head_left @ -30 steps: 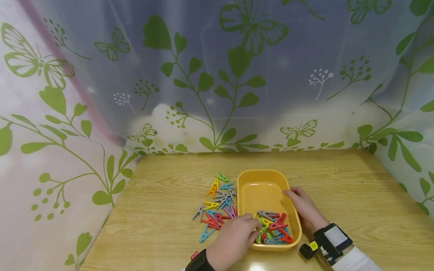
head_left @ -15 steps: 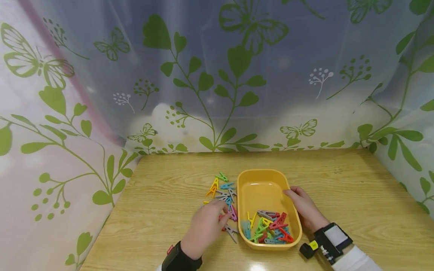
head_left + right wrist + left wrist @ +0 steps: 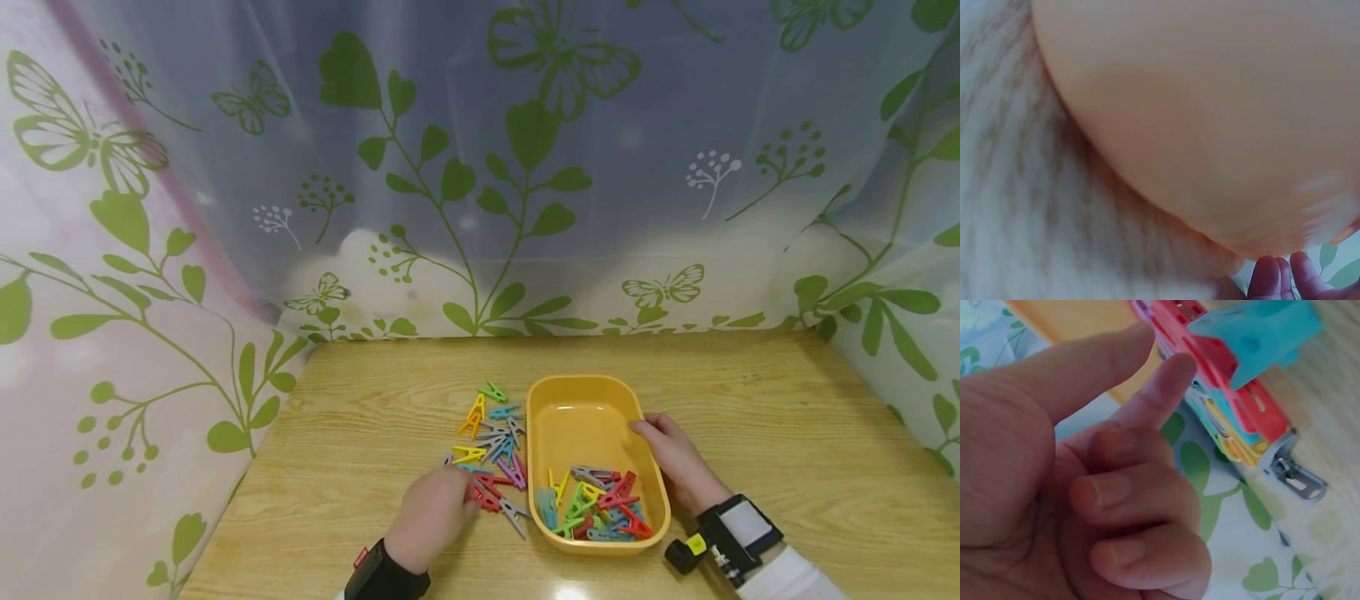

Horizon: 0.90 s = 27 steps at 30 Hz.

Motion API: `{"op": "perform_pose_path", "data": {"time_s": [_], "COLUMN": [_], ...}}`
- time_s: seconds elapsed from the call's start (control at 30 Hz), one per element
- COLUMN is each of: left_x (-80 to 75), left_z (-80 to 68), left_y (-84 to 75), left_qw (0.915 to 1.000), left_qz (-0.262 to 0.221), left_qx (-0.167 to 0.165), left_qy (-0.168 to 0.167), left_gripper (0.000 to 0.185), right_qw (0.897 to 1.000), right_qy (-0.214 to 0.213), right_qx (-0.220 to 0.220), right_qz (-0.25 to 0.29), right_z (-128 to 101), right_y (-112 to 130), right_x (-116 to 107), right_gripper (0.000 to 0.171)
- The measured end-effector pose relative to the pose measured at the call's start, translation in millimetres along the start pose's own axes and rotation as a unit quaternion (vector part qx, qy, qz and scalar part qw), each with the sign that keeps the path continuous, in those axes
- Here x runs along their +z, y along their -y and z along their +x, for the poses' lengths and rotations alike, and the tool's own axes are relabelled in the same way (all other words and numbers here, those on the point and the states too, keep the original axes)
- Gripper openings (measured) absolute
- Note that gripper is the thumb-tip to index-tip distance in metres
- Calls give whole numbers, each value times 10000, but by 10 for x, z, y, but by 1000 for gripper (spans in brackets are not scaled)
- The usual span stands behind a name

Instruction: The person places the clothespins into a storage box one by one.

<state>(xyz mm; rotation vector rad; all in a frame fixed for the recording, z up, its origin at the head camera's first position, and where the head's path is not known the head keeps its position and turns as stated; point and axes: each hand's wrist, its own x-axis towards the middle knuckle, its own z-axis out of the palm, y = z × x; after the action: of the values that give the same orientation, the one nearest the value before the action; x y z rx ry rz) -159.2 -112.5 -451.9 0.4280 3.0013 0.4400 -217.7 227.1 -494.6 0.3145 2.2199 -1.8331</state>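
My left hand [image 3: 431,517] is over the near left side of a pile of plastic clothespins [image 3: 495,446]. In the left wrist view its thumb and index finger stand apart near a red clothespin [image 3: 1260,409], and the other fingers are bent. A blue clothespin [image 3: 1254,337] lies in front of the red one, with nothing pinched between the fingertips. My right hand [image 3: 678,462] grips the right side of a yellow plastic tray [image 3: 581,433], thumb over the rim. Several mixed-colour clothespins [image 3: 592,504] lie in the tray's near end. In the right wrist view, fingertips [image 3: 1266,275] touch the tray's wall.
The wooden table [image 3: 360,392] carries the pile just left of the tray. A grey clothespin [image 3: 513,515] lies against the tray's near left side. Behind the table hangs a patterned curtain [image 3: 600,208], which also closes off both sides.
My left hand has gone from over the tray's near left corner to the pile, then further left and nearer. A pale blue clothespin now shows in the tray's left corner. My right hand stays put.
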Motion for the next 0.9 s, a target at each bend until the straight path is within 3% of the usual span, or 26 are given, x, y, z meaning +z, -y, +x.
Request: {"op": "perform_pose_path", "data": {"time_s": [0.47,0.9], "left_x": [60,106], "left_z": [-8,-15], "left_y": [-2,-2], "left_qw": [9997,9990], "left_qz": [224,411], "left_qx": [-25,-130], "left_qy": [45,-114], "left_gripper": [31,31], "right_qw": [9999,9998], "right_qy": [-88,-82], "right_qx": [52,126], "right_qz": [-64,-132], "right_z": [6,-2], "right_y": [12,26], "right_x": [17,16], "right_gripper": [61,64]}}
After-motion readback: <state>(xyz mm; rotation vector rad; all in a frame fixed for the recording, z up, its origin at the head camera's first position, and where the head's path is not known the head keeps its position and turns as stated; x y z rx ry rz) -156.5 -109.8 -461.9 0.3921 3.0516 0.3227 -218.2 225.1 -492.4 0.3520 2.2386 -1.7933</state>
